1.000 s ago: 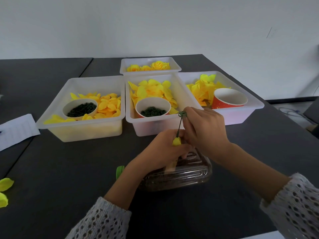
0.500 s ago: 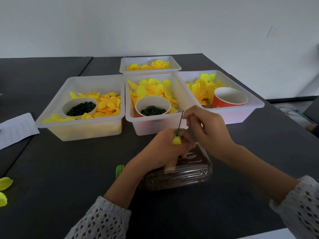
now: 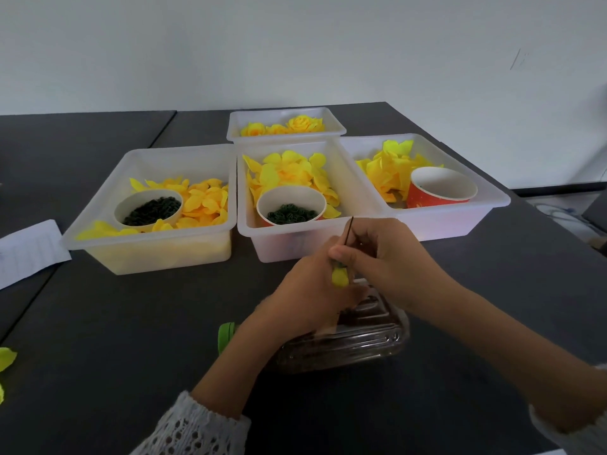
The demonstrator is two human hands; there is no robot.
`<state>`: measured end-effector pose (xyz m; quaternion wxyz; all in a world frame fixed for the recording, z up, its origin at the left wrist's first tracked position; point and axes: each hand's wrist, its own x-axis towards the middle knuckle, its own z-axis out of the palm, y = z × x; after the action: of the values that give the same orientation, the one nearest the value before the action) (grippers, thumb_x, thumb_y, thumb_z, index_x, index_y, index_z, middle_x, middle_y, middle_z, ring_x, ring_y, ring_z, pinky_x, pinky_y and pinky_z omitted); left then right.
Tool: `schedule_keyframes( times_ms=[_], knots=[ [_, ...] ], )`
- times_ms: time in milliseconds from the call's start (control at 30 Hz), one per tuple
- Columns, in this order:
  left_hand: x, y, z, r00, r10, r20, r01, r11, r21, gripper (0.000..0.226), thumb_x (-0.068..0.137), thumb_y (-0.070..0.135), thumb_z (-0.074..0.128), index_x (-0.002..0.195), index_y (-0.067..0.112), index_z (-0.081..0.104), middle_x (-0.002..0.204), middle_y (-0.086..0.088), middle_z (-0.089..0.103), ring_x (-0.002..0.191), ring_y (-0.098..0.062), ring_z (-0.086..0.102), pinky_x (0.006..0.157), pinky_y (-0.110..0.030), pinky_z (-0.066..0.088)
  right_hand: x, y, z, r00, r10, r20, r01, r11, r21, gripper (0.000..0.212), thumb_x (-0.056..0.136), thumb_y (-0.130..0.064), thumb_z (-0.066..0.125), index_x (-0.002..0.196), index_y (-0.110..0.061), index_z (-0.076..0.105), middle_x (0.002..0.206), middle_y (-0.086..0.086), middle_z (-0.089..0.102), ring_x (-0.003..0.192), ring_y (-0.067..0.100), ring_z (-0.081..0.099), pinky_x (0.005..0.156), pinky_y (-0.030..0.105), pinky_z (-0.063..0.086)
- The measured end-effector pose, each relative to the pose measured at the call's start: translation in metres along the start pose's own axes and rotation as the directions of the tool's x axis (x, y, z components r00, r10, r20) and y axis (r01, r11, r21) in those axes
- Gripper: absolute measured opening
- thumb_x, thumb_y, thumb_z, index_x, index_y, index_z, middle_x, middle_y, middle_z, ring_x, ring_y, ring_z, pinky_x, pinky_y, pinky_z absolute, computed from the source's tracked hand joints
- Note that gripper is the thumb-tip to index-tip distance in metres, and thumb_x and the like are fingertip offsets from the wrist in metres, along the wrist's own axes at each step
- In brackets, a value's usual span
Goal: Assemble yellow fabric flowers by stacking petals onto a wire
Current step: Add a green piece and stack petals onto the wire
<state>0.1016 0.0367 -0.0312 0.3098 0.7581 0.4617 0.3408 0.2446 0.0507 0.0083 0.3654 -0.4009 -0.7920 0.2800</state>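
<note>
The wire [image 3: 348,236] stands nearly upright above the desk [image 3: 131,323], left hand [image 3: 308,300] pinching the yellow bud [image 3: 340,277] at its base, right hand [image 3: 387,257] pinching the shaft just above

On the worktop [image 3: 115,323], three bins stand in a row: the left bin [image 3: 151,257] at 10 o'clock, the middle bin [image 3: 289,247] at 12 and the right bin [image 3: 460,221] at 2, each with a cup among petals, and a fourth bin [image 3: 285,114] sits behind the middle one. Before the middle bin the left hand [image 3: 308,297] and right hand [image 3: 387,257] meet on an upright wire [image 3: 348,231], over a clear container [image 3: 354,343]. A sheet of paper [image 3: 26,251] lies at 9 o'clock, with what may be loose petals [image 3: 6,359] at 8.
</note>
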Motion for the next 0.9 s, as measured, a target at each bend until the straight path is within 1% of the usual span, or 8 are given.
schedule_keyframes(
  times_ms=[133,367,467,533,600,667,767,900],
  knots=[
    [0.002,-0.003,0.004,0.999,-0.046,-0.023,0.048,0.995,0.093,0.035,0.069,0.063,0.052,0.102,0.054,0.055,0.082,0.042,0.060,0.083,0.010,0.062,0.073,-0.020,0.054,-0.001,0.001,0.002,0.999,0.032,0.045,-0.031,0.999,-0.013,0.018,0.086,-0.019,0.071,0.071,-0.012,0.066,0.065,-0.005,0.066,0.066,0.008,0.060,0.064,0.025,0.049],
    [0.003,0.000,-0.001,0.996,-0.073,0.058,0.065,0.989,0.129,0.021,0.060,0.069,0.036,0.078,0.069,0.048,0.081,0.021,0.054,0.081,-0.004,0.059,0.072,-0.026,0.050,-0.011,0.011,0.013,0.997,0.078,0.013,-0.078,0.995,0.057,0.014,0.088,-0.019,0.068,0.075,-0.014,0.065,0.067,-0.016,0.063,0.072,0.003,0.062,0.066,0.014,0.044],
    [0.003,0.009,-0.005,0.983,-0.138,0.125,0.121,0.983,0.137,0.037,0.070,0.058,0.053,0.105,0.050,0.061,0.105,0.003,0.066,0.097,-0.015,0.064,0.085,-0.039,0.054,-0.012,0.011,0.014,0.997,0.079,0.005,-0.079,0.995,0.058,0.016,0.088,-0.022,0.068,0.074,-0.017,0.063,0.069,-0.012,0.064,0.072,0.005,0.062,0.066,0.021,0.047],
    [0.000,0.013,-0.016,0.970,-0.107,0.216,0.090,0.992,0.089,0.033,0.080,0.040,0.071,0.111,0.030,0.063,0.108,0.014,0.066,0.099,-0.005,0.064,0.087,-0.033,0.055,-0.013,0.010,0.014,0.996,0.085,-0.002,-0.085,0.996,0.041,0.016,0.088,-0.025,0.068,0.074,-0.018,0.062,0.070,-0.008,0.065,0.073,0.008,0.063,0.068,0.031,0.052],
    [-0.004,0.015,-0.038,0.901,-0.166,0.401,0.166,0.985,0.035,0.046,0.079,0.030,0.080,0.116,0.036,0.054,0.116,0.023,0.062,0.104,0.001,0.061,0.089,-0.022,0.053,-0.015,0.009,0.014,0.995,0.098,0.009,-0.098,0.995,0.035,0.016,0.088,-0.028,0.066,0.078,-0.016,0.063,0.073,-0.005,0.066,0.075,0.010,0.064,0.071,0.039,0.056],
    [-0.009,0.012,-0.070,0.805,-0.290,0.517,0.320,0.947,0.032,0.066,0.075,0.036,0.082,0.128,0.033,0.044,0.130,0.017,0.054,0.115,-0.003,0.057,0.099,-0.029,0.051,-0.018,0.009,0.016,0.995,0.098,0.031,-0.100,0.993,0.056,0.016,0.088,-0.031,0.063,0.082,-0.017,0.063,0.079,-0.005,0.068,0.077,0.011,0.065,0.073,0.040,0.056],
    [-0.007,0.013,-0.120,0.895,-0.278,0.348,0.306,0.952,-0.027,0.050,0.079,0.040,0.072,0.125,0.028,0.055,0.125,0.016,0.061,0.114,-0.004,0.061,0.095,-0.023,0.049,-0.025,0.013,0.015,0.997,0.062,0.039,-0.068,0.981,0.179,0.012,0.089,-0.037,0.060,0.091,-0.026,0.063,0.086,-0.010,0.066,0.078,0.011,0.064,0.068,0.026,0.055],
    [0.031,0.009,-0.159,0.950,-0.249,-0.190,0.260,0.965,0.034,0.013,0.098,0.020,0.055,0.098,0.022,0.068,0.099,0.009,0.071,0.090,-0.004,0.069,0.069,-0.016,0.048,-0.022,0.020,-0.007,0.999,-0.013,0.030,0.002,0.947,0.321,0.018,0.090,-0.045,0.061,0.103,-0.032,0.061,0.079,0.005,0.058,0.067,0.018,0.058,0.059,0.023,0.048]
  ],
)
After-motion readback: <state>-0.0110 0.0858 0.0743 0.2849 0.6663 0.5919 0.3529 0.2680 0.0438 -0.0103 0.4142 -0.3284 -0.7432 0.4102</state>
